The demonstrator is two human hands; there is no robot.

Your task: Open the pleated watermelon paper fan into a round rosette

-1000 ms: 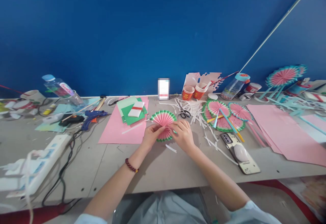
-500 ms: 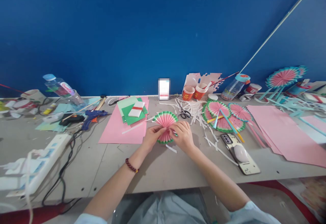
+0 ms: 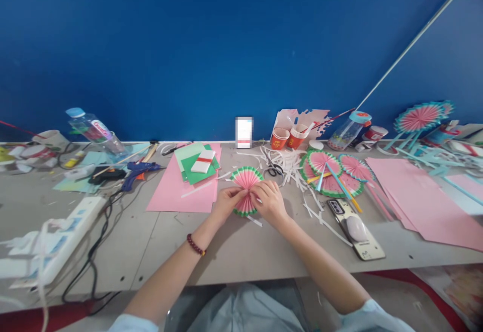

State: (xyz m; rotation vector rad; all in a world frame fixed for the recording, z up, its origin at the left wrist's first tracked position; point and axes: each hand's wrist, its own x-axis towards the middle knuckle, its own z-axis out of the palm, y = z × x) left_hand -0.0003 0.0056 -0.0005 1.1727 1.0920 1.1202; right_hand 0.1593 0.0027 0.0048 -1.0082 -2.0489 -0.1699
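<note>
Between my hands is a pleated paper fan [image 3: 247, 177], pink with a green scalloped rim, spread into a near-round rosette. My left hand [image 3: 228, 202] pinches it near the centre from the left. My right hand [image 3: 270, 201] presses on the middle from the right, its fingers bent together and covering part of the folds. A white paper strip [image 3: 255, 221] lies on the table just below the fan. Black-handled scissors [image 3: 273, 171] rest beyond my right hand among white paper strips [image 3: 292, 168].
Left are pink sheets [image 3: 162, 191], green card [image 3: 189, 170], a blue glue gun [image 3: 138, 171] and a power strip [image 3: 75, 236]. Right are finished fans [image 3: 332, 171], a phone [image 3: 372, 249] under a white mouse [image 3: 356, 228], and more pink sheets [image 3: 422, 196]. Paper cups [image 3: 279, 138] stand behind.
The fan has shifted slightly, and its lower folds look a little more spread. Both hands keep their hold near its centre.
</note>
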